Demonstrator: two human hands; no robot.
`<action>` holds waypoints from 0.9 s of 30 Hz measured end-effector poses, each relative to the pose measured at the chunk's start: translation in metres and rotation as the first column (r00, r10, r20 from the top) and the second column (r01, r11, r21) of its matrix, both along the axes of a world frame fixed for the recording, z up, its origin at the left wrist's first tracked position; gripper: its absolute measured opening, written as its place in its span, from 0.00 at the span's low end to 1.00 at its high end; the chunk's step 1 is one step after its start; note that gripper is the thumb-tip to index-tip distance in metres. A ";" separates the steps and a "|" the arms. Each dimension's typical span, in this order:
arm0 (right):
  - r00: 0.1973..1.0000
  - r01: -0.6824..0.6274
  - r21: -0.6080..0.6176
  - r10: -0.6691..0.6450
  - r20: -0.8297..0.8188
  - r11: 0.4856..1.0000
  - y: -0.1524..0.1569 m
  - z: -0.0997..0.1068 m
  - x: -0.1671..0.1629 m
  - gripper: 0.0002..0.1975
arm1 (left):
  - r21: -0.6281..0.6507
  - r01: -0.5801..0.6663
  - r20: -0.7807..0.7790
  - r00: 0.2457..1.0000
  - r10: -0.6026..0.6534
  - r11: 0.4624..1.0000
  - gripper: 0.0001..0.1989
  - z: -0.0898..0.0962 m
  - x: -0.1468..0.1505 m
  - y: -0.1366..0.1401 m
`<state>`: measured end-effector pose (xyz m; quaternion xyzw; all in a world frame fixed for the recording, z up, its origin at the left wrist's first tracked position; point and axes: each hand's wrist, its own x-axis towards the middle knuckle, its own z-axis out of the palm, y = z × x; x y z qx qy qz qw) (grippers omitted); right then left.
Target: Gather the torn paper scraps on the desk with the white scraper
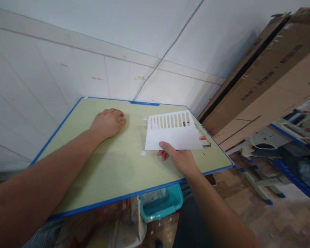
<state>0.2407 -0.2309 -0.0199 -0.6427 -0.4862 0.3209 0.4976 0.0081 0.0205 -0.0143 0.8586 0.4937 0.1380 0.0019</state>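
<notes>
My right hand (179, 160) grips a white sheet of paper (170, 137) by its near edge, thumb on top and fingers underneath. A row of narrow upright slots is cut through the sheet's far half, and the table shows through them. The sheet is held over the right part of the pale green table (113, 172). My left hand (107, 123) rests palm down on the table's left part, its fingers loosely curled, the thumb apart from the index finger and nothing seen in them. Small white paper scraps (143, 153) lie between the hands.
A partly pixelated item (204, 137) lies beyond the sheet's right edge. Large cardboard boxes (263, 75) lean at the right, close to the table. Under the front edge is a turquoise bin (175, 203). A grey cable (167, 51) runs down the wall behind.
</notes>
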 end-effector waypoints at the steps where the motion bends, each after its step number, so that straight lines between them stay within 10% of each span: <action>1: 0.999 0.014 0.014 -0.014 -0.037 1.000 -0.001 0.001 0.000 0.21 | -0.006 0.009 0.004 1.000 -0.009 1.000 0.31 0.000 0.000 0.000; 27: 0.995 -0.031 -0.051 0.036 0.091 0.998 -0.058 0.003 0.022 0.20 | -0.023 0.040 0.047 0.998 -0.039 0.999 0.33 -0.006 0.000 0.008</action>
